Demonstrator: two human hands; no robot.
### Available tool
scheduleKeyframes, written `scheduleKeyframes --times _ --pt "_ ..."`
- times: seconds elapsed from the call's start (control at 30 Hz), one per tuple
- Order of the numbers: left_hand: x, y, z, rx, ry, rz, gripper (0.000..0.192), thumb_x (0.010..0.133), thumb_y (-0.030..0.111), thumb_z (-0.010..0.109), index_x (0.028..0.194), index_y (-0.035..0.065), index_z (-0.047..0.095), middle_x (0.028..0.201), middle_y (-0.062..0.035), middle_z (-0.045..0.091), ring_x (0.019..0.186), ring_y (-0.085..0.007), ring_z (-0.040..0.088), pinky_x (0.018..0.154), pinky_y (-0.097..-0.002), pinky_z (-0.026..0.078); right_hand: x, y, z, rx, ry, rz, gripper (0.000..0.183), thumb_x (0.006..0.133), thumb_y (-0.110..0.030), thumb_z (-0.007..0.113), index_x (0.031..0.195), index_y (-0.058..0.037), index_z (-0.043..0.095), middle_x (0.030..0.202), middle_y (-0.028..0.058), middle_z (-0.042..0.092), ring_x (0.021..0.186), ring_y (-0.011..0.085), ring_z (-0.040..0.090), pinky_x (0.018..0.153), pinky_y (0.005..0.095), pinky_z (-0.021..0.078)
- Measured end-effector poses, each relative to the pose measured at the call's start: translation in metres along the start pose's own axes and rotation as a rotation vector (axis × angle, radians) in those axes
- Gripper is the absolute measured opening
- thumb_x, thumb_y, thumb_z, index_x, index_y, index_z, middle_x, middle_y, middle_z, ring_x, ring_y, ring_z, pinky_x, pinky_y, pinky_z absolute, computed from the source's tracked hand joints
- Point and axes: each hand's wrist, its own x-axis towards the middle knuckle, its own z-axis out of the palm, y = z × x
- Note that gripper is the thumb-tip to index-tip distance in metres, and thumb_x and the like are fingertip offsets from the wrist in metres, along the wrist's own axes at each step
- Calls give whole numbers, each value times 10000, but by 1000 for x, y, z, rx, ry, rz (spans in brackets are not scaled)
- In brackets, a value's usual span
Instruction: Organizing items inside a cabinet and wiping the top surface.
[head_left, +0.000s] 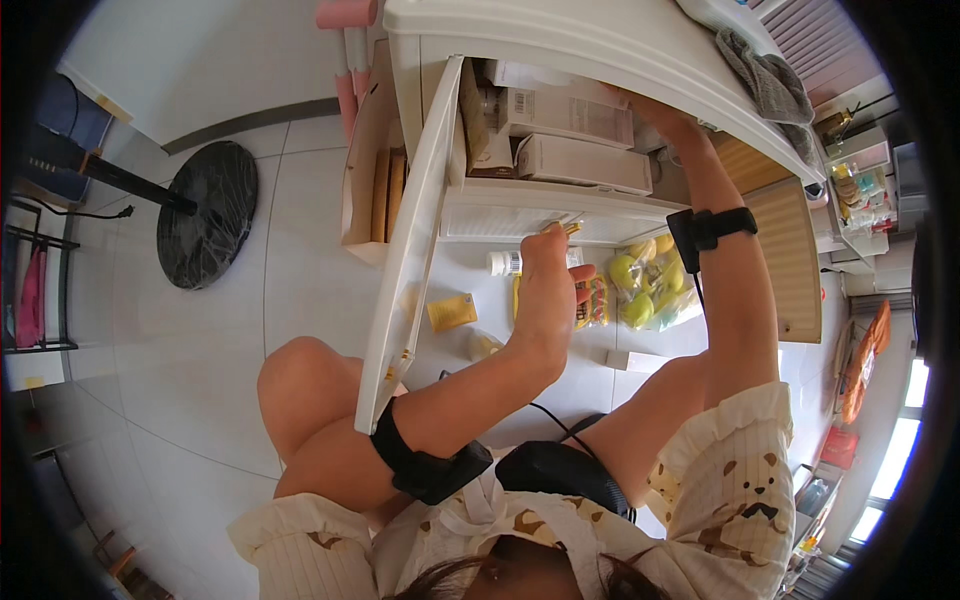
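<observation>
A white cabinet (600, 30) stands before me with both doors swung out. My right hand (656, 112) reaches inside, beside the stacked white cartons (566, 116); its fingers are mostly hidden under the top, so any hold is unclear. Below them lies another white carton (585, 166). My left hand (546, 281) is lower, at the cabinet's front, its fingertips by a small gold-coloured piece (571, 228). Whether they grip it I cannot tell. On the floor around that hand are a white bottle (496, 263), a yellow box (452, 312) and a colourful packet (598, 300).
The left door (412, 240) juts out beside my left arm, the right door (787, 262) beyond my right arm. A bag of green and yellow fruit (637, 309) and a white box (634, 361) lie on the floor. A grey cloth (765, 79) hangs over the cabinet top.
</observation>
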Motion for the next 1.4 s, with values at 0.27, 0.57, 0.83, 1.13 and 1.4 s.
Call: scheduleKeyframes --times 0.27,0.57,0.83,1.13,1.4 --pt "3 1 -2 1 14 -17 404 838 385 464 1048 41 435 1061 -80 412 910 -209 530 762 -326 385 -29 -39 -35 78 -37 29 431 728 -372 670 1016 -63 585 962 97 602 871 200 552 759 310 441" --pt "4 -4 1 37 -22 -28 389 849 366 451 1072 50 410 1072 -79 409 914 -197 517 775 -327 378 -54 29 -22 232 89 -13 462 775 -318 613 1136 -54 497 1082 117 558 974 265 529 834 348 404" --pt "5 -11 2 83 -1 -30 378 850 361 443 1076 59 411 1078 -78 409 909 -185 516 770 -314 380 -39 14 -2 -703 279 -109 272 844 -176 500 1066 -20 519 1012 150 571 948 273 537 874 330 383" --pt "-37 -46 -4 970 -790 156 221 794 222 508 833 5 516 771 -180 590 720 -316 576 639 -370 444 -146 -66 -12 415 163 -395 221 714 44 525 921 -24 564 832 95 576 707 232 544 622 342 436" --pt "-38 -47 -12 1081 -714 181 186 766 188 506 801 6 519 703 -170 580 693 -335 569 625 -393 441 -206 -87 77 254 -813 -540 291 709 -71 590 995 -50 543 916 117 555 863 282 540 733 382 448"
